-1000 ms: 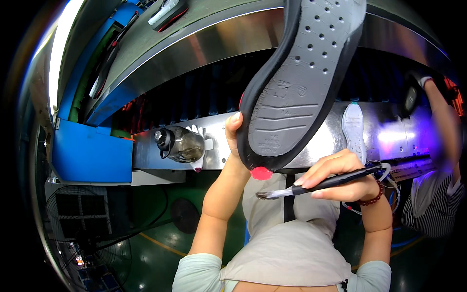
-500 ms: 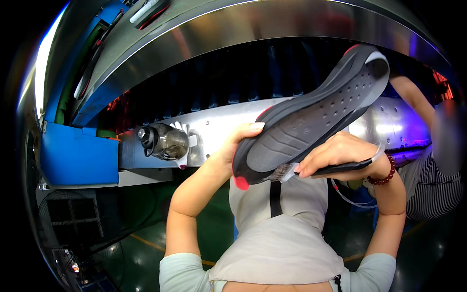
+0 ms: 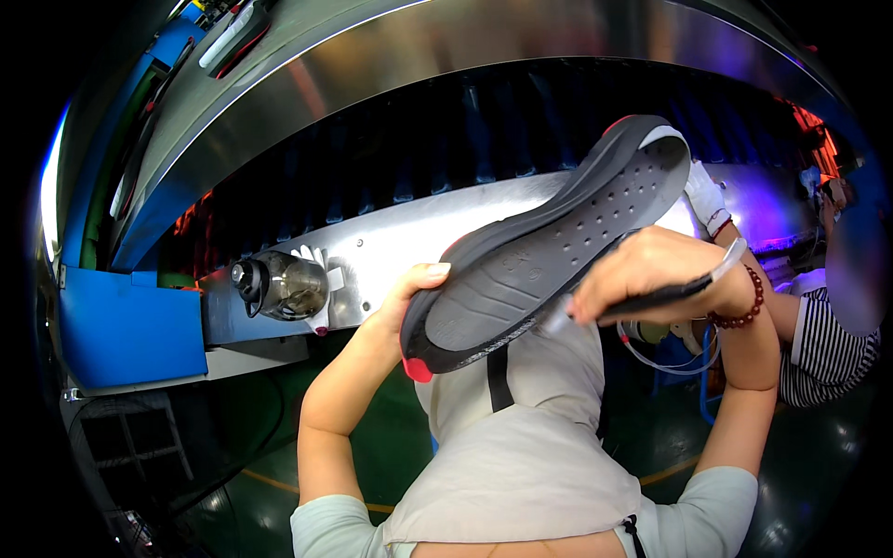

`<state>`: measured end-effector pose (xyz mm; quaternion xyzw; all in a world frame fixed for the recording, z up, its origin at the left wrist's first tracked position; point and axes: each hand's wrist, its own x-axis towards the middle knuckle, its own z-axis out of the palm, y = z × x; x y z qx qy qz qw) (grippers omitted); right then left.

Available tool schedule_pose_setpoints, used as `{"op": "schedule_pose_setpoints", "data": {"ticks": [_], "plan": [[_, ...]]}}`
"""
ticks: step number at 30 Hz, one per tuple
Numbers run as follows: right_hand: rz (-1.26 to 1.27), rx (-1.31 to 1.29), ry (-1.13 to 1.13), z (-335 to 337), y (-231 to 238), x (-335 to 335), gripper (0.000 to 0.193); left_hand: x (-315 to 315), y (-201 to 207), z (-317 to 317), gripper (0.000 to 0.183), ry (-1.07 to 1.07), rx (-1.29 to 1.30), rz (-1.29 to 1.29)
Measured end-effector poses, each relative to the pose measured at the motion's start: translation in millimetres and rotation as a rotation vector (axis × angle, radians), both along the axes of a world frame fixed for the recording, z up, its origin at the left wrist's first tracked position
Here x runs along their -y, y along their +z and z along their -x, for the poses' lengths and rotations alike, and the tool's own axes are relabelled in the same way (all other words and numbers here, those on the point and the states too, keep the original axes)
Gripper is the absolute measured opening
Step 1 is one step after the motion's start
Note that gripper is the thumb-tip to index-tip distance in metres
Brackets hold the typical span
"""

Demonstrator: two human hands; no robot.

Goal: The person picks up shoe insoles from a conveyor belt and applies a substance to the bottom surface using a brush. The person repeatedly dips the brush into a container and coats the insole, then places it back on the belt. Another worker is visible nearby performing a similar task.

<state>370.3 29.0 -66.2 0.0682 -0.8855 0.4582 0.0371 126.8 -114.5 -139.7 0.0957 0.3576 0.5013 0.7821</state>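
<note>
A black shoe sole [image 3: 521, 279] with a red tip and edging slants up to the right in front of me, its grey, dimpled inner face showing. My left hand [image 3: 409, 290] is closed on its near left end, thumb over the rim. In my right hand [image 3: 646, 272] is a black-handled brush [image 3: 656, 299] with a clear tube on its handle end. The brush tip is blurred and lies by the sole's near edge; I cannot tell whether it touches. A pale, uneven film shows along that edge.
On the metal ledge [image 3: 391, 240] at left stands a dark see-through bottle [image 3: 290, 284] beside a white glove [image 3: 314, 256]. A steel-fronted conveyor [image 3: 391, 84] curves across the back. At right, another person's white-gloved hand [image 3: 707, 197] is close to the sole's far end.
The sole has shifted left in view and its far end has come lower. My right hand has slid the brush up and right along the near edge. A gloved hand appears at right.
</note>
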Motion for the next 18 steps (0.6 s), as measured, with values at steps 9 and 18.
{"op": "schedule_pose_setpoints", "data": {"ticks": [9,18], "plan": [[0.004,0.037,-0.079,-10.7,-2.7,-3.1,0.015,8.8,-4.2,5.4,0.056,0.101,0.010,0.096],[0.046,-0.172,-0.156,-13.0,5.7,18.5,0.020,25.8,-23.9,62.7,0.052,0.024,-0.148,-0.125]]}}
